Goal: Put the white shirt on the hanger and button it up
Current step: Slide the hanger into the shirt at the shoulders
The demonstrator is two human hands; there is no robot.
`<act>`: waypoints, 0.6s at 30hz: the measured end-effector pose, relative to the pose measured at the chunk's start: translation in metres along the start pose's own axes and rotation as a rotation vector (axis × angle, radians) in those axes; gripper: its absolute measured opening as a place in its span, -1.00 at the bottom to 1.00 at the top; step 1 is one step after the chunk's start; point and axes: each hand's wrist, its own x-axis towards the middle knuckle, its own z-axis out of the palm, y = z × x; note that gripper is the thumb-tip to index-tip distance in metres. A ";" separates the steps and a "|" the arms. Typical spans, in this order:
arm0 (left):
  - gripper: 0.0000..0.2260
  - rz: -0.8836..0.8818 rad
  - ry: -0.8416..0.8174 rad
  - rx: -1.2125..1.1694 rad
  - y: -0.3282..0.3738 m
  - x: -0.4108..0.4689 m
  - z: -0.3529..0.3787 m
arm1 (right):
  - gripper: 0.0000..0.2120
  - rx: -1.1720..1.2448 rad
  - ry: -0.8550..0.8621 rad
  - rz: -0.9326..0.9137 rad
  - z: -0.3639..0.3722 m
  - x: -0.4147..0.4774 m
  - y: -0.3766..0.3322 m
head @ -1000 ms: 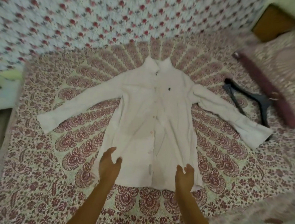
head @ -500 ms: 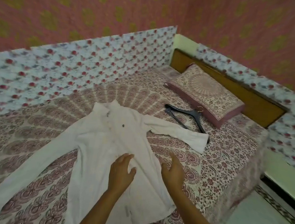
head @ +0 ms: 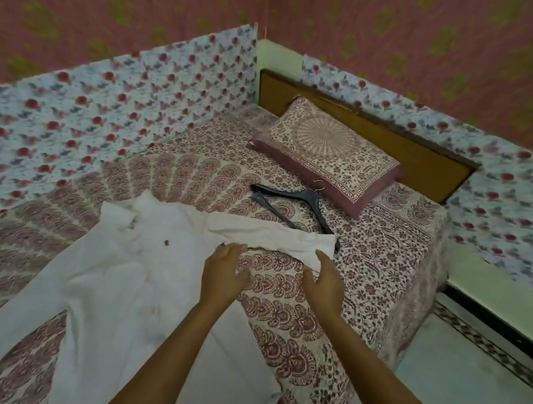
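A white long-sleeved shirt [head: 130, 273] lies flat on the patterned bedspread [head: 382, 263], collar toward the wall and one sleeve stretched to the right. A dark hanger [head: 294, 204] with a small metal hook rests on the bed just beyond that sleeve's cuff, which covers its lower end. My left hand [head: 223, 270] hovers over the shirt's right edge with fingers relaxed and holds nothing. My right hand [head: 324, 279] reaches forward just short of the sleeve cuff, fingers spread, also holding nothing.
A patterned pillow [head: 327, 152] lies against the wooden headboard [head: 423, 157] behind the hanger. Floral fabric [head: 105, 117] lines the walls around the bed. The bed's right edge drops to a pale floor [head: 467, 396].
The view has swung right toward the pillow and hanger. Both hands have moved from the shirt's hem up and right, toward the right sleeve cuff.
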 end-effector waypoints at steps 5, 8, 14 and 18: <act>-0.58 -0.072 -0.088 0.074 0.023 0.081 0.054 | -0.57 0.018 -0.062 0.041 0.005 0.098 0.036; -0.50 -0.075 -0.144 0.118 0.036 0.138 0.090 | -0.57 -0.001 -0.090 0.063 0.011 0.165 0.060; -0.50 -0.067 -0.219 0.216 0.020 0.231 0.155 | -0.67 -0.065 -0.168 0.101 0.047 0.274 0.107; -0.56 -0.064 -0.250 0.284 -0.004 0.278 0.191 | -0.72 -0.120 -0.223 0.177 0.079 0.320 0.134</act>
